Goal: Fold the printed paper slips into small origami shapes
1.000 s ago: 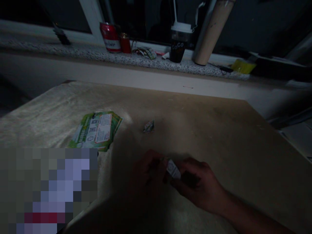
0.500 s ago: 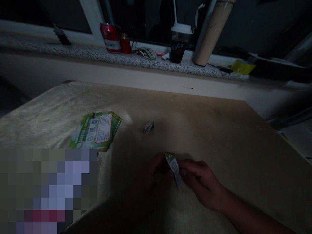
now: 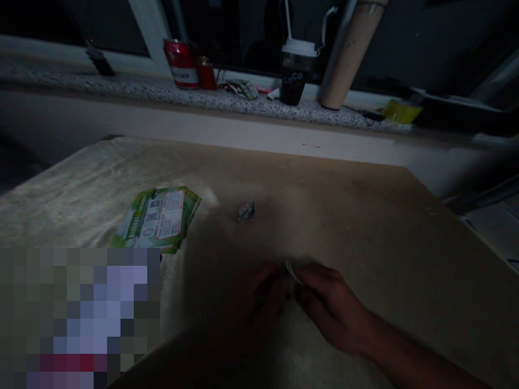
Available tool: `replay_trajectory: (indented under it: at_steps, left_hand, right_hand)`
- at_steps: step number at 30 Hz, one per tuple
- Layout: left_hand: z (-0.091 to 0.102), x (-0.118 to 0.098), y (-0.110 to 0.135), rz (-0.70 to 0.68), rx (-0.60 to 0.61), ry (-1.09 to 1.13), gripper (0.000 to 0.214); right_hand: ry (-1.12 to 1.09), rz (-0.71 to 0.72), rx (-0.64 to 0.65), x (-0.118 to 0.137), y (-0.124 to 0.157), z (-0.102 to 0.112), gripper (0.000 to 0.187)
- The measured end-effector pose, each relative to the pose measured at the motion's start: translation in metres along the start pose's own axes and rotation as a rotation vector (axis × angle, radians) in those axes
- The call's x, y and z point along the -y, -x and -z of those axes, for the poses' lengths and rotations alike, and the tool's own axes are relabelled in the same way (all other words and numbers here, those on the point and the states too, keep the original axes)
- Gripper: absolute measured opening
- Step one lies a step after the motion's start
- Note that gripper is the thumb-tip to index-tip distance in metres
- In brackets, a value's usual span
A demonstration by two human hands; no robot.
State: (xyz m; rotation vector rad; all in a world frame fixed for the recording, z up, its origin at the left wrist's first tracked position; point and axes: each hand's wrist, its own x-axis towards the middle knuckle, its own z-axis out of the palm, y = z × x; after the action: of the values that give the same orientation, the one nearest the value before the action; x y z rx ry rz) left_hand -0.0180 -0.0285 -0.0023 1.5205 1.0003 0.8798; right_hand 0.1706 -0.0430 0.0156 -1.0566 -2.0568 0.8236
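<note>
In dim light my left hand (image 3: pixel 255 294) and my right hand (image 3: pixel 330 308) meet low over the brown table (image 3: pixel 365 227). Both pinch a small strip of printed paper (image 3: pixel 291 272), of which only a pale edge shows between the fingertips. A tiny folded paper piece (image 3: pixel 246 210) lies on the table a little beyond my hands. To the left rests a stack of green printed leaflets (image 3: pixel 160 217).
A stone windowsill runs along the back with a red can (image 3: pixel 181 63), a small red container (image 3: pixel 206 73), a dark lidded cup with a straw (image 3: pixel 294 73), a tall cardboard tube (image 3: pixel 348 54) and a yellow object (image 3: pixel 399 111). A blurred patch covers the lower left.
The paper strip, upright and plainly visible half a second ago, is now folded down and mostly covered between my fingertips. My hands have closed in on each other.
</note>
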Motion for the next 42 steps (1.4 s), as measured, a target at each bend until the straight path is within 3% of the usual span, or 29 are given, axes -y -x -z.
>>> replay_trajectory:
  at_steps: [6, 13, 21, 27, 37, 42]
  left_hand:
    - [0.000, 0.002, 0.001, -0.062, -0.106, -0.281, 0.012]
    - [0.004, 0.005, -0.003, -0.018, -0.017, -0.078, 0.022]
    - [0.000, 0.004, -0.008, 0.075, -0.124, -0.191, 0.007]
    - [0.000, 0.006, -0.011, 0.046, -0.095, -0.152, 0.013]
    - [0.001, 0.005, -0.013, 0.138, -0.112, -0.104, 0.011]
    - [0.002, 0.005, -0.014, 0.175, -0.109, 0.175, 0.016]
  right_hand:
    - [0.147, -0.059, -0.046, -0.003, 0.000, -0.004, 0.027]
    - [0.101, -0.084, -0.065, -0.002, -0.001, -0.008, 0.030]
    - [0.162, -0.070, -0.048, -0.009, -0.004, -0.017, 0.034]
    - [0.231, -0.017, -0.098, -0.010, -0.007, -0.019, 0.035]
    - [0.238, -0.026, -0.134, -0.007, -0.008, -0.014, 0.025]
    - [0.118, -0.095, -0.125, -0.007, -0.006, -0.015, 0.027]
